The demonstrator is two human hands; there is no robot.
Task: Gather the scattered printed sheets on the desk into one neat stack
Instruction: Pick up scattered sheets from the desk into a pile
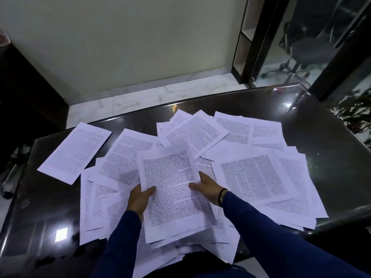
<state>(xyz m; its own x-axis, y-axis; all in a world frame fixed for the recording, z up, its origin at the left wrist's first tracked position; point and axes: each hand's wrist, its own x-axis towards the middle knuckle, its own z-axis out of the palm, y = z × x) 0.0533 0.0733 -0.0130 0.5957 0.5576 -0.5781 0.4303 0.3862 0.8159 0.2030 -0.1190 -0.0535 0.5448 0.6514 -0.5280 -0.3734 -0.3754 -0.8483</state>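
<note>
Head view: left hand [138, 199] and right hand [208, 188] pinch side edges of a partial stack [172, 189] of printed sheets above loose sheets [259, 177] strewn over the dark desk [313, 121]; thin, floppy, slippery paper, best held by opposite edges.

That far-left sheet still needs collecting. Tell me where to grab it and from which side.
Take the lone sheet by its near left corner, coming from the left with the left hand. It lies flat and apart from the pile on the glossy desk, so that bare corner can probably be slid and pinched up.
</note>
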